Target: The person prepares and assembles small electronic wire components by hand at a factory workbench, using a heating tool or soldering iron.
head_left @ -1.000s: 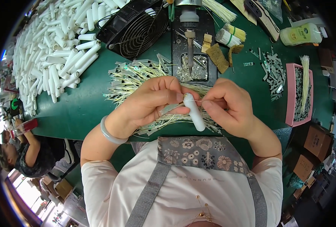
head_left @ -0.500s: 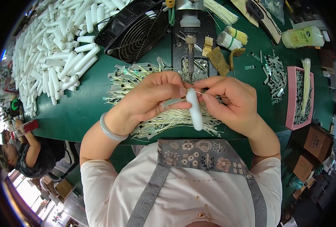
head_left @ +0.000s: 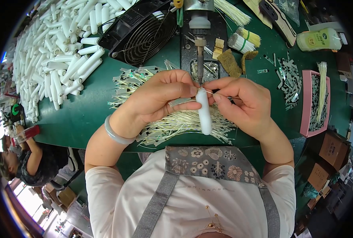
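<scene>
A white tube [head_left: 204, 115], rounded at its lower end, hangs between my hands under a soldering iron [head_left: 200, 63]. My left hand [head_left: 166, 95] is closed, its thumb and fingers pinching the tube's upper end; a small flat strip [head_left: 179, 102] lies along its fingers. My right hand [head_left: 240, 99] is closed on a thin pale wire [head_left: 208, 92] that runs to the tube's top. The iron's tip meets the tube's top end, where the fingers partly hide the contact. Below my hands lies a heap of pale wires [head_left: 176, 127] with small boards on them.
White tubes [head_left: 65, 59] pile up at the far left beside a black fan [head_left: 144, 35]. To the right are a brown sponge [head_left: 229, 63], loose circuit strips [head_left: 289, 81], a pink box [head_left: 306, 103] and a bottle [head_left: 318, 39]. Another person [head_left: 23, 158] sits at the left.
Both hands and the tube have shifted slightly up toward the iron's tip. The right fingers have drawn a little to the right along the wire.
</scene>
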The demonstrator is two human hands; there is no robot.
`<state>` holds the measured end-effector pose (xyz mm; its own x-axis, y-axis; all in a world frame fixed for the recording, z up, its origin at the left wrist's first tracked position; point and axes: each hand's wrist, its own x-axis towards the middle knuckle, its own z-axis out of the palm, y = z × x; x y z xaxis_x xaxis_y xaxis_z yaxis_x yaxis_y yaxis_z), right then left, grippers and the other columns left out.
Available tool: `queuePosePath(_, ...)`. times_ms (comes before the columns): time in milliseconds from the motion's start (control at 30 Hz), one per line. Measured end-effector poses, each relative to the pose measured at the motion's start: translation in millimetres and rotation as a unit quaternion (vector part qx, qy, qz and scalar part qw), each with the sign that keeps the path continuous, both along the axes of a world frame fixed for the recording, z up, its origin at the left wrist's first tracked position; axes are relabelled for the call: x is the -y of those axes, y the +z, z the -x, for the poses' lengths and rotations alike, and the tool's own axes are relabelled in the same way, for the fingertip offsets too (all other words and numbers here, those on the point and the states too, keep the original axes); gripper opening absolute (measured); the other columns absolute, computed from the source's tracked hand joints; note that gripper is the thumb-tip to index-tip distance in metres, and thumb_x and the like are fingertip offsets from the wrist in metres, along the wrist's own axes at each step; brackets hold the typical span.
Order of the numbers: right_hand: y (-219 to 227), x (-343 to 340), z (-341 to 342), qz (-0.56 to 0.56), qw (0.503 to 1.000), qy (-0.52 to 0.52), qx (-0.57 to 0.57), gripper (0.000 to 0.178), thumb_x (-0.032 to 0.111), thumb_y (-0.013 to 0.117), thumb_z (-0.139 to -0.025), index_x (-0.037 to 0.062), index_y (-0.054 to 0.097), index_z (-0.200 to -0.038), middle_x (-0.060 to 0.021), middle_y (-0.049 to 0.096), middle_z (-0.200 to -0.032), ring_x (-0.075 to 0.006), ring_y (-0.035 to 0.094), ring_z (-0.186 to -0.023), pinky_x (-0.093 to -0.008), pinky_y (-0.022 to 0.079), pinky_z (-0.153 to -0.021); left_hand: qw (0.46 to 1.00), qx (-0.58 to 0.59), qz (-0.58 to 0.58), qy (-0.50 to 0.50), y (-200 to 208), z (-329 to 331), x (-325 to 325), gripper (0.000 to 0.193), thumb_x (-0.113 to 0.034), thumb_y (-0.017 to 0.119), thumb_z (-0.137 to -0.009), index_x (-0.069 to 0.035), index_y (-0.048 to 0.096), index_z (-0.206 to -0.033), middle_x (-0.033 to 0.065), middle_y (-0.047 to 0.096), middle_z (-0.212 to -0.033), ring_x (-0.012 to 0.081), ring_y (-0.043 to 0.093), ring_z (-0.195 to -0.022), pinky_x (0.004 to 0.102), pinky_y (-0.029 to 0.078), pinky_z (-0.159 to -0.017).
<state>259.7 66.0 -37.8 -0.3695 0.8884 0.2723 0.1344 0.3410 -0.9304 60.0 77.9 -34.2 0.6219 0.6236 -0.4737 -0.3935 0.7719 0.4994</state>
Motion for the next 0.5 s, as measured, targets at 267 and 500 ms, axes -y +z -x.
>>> queuePosePath(267, 1, 1, -1, 0.039, 0.999, 0.003, -0.015, 0.007, 0.003, 0.064, -0.072, 0.0006, 0.058, -0.075, -0.0094, 0.065, -0.083, -0.0138, 0.063, -0.066, -0.0240, 0.050, -0.056, 1.000, 0.014, -0.008, 0.000, -4, 3, 1, 0.002, 0.003, 0.051, -0.080, 0.003, 0.050, -0.082, 0.0120, 0.057, -0.090, 0.0199, 0.061, -0.086, 0.0286, 0.055, -0.076)
queuePosePath(500, 0, 2, 0, 0.071, 0.997, 0.004, -0.039, 0.007, 0.002, 0.064, -0.071, 0.0010, 0.058, -0.075, -0.0091, 0.065, -0.082, -0.0144, 0.063, -0.066, -0.0240, 0.050, -0.055, 0.999, 0.049, -0.013, -0.013, -12, 5, 2, 0.003, 0.003, 0.052, -0.081, 0.002, 0.053, -0.078, 0.0166, 0.060, -0.094, 0.0271, 0.059, -0.095, 0.0285, 0.053, -0.080)
